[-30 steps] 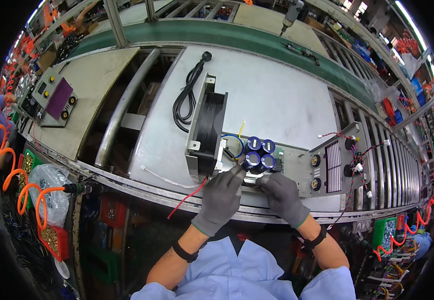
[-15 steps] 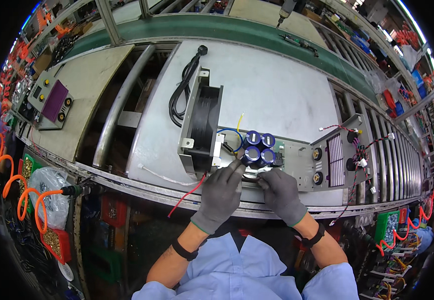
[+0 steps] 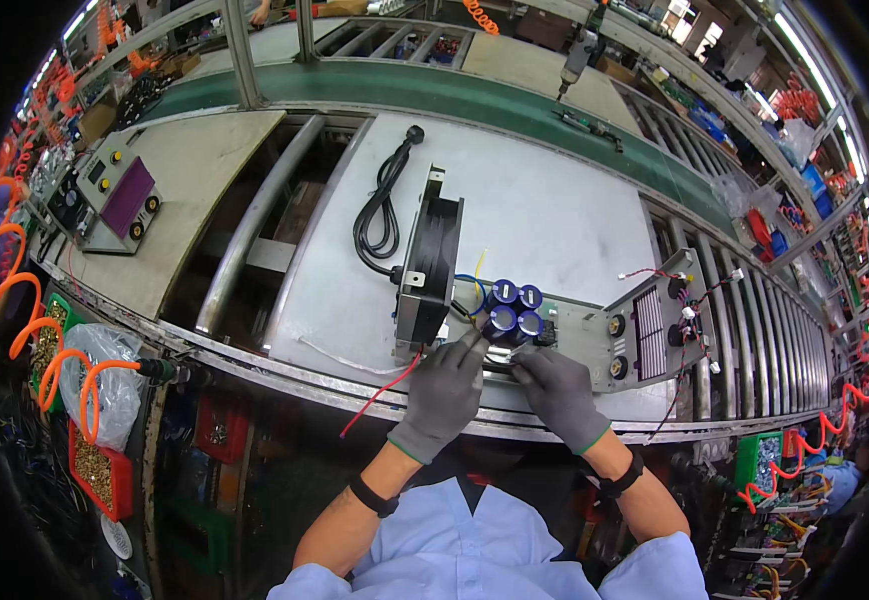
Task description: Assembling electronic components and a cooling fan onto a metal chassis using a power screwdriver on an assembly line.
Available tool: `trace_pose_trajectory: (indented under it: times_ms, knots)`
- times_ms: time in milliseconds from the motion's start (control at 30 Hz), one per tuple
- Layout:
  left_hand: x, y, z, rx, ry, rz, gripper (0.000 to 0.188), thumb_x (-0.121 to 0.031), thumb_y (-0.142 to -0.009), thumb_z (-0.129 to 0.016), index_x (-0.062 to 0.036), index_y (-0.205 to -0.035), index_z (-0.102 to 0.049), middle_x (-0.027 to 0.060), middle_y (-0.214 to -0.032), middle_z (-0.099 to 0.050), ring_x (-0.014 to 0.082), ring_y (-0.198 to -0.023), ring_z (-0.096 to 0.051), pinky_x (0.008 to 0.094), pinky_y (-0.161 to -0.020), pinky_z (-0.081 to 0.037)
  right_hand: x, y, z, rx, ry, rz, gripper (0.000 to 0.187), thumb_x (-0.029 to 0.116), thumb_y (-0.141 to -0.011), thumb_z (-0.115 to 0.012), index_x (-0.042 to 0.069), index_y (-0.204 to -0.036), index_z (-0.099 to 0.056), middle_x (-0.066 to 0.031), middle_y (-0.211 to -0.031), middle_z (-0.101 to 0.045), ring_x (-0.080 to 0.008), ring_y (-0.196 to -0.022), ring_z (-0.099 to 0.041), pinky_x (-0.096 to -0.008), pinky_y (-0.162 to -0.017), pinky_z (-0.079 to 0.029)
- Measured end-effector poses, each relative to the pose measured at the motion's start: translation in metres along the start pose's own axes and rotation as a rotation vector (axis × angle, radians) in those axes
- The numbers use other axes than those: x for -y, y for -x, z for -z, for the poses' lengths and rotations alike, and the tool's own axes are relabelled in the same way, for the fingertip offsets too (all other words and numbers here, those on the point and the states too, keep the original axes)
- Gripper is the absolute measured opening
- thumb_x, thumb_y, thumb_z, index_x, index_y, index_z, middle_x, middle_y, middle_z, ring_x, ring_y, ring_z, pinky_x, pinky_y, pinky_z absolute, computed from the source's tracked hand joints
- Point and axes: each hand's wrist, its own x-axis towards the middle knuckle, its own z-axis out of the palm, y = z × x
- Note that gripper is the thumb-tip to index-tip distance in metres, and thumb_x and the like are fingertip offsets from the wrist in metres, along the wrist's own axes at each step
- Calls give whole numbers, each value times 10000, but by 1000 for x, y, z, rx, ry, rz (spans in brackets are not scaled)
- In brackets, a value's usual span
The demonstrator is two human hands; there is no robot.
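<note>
My left hand and my right hand, both in grey gloves, meet at the near edge of an opened metal-chassis device. Their fingers are closed at a pale part in front of four-square blue capacitors; what each pinches is hidden by the fingertips. To the left of the capacitors stands an upright panel with a black fan, with a black power cord behind it. A red wire hangs out beside my left hand. On the right a grey vented front panel carries loose wires.
The device rests on a white board over a roller conveyor. At left another device with a purple panel sits on a board. A power screwdriver hangs beyond. Red screw bin and orange coiled hose are lower left.
The view has shifted, so the bench and device appear lower and the device's right end further left. Both hands stay at the same place by the capacitors, fingers still closed.
</note>
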Motion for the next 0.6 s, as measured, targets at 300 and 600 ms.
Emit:
trace_pose_trajectory:
  times_ms: [300,600]
  knots:
    - [-10,-4,8,29,-39,-30,387,-21,-840,-573,-9,-1224,-613,165,-1254,-620,326,-1005,-637,422,-850,-525,-1,5,-4,-20,101,4,138,84,-820,-710,100,-942,-647,-105,-775,-635,-319,-677,-652,-416,-569,-517]
    - [-27,-64,16,156,-282,76,542,-40,-863,-615,4,-1369,-426,200,-1425,-452,353,-1017,-665,402,-795,-593,10,10,-3,-130,-34,-48,144,141,-856,-733,65,-960,-670,-107,-791,-654,-302,-700,-663,-403,-610,-535]
